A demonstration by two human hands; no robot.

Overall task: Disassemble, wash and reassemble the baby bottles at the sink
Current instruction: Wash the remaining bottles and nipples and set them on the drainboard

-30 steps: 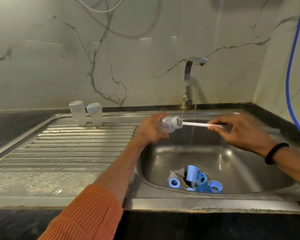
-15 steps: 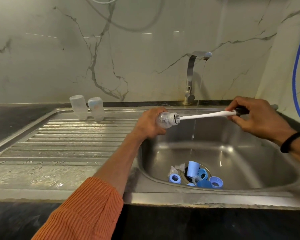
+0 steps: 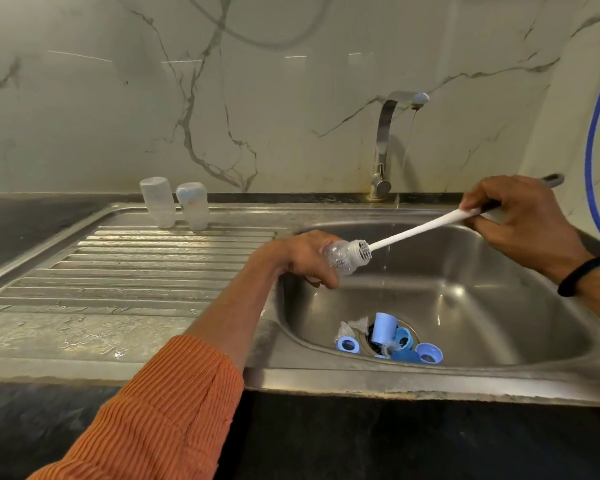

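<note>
From the head camera, your left hand (image 3: 305,259) is wrapped around a clear plastic baby bottle (image 3: 343,256), held over the left edge of the sink basin (image 3: 482,306) with its threaded neck pointing right and slightly up. Your right hand (image 3: 520,220) grips the grey handle end of the bottle brush (image 3: 420,232), up and to the right of the bottle. The brush's white shaft runs in line with the bottle's long axis, and its bristle head sits inside the neck, so I judge the next stroke goes straight along that line.

The basin is brushed stainless steel, and a thin stream falls into it from the tap (image 3: 395,133) at its back. Around the drain lie blue screw rings (image 3: 428,353), a pale blue cap (image 3: 383,327) and clear teats. Left of the basin, two translucent bottles (image 3: 174,202) stand inverted at the back of the ribbed drainboard (image 3: 118,271).
</note>
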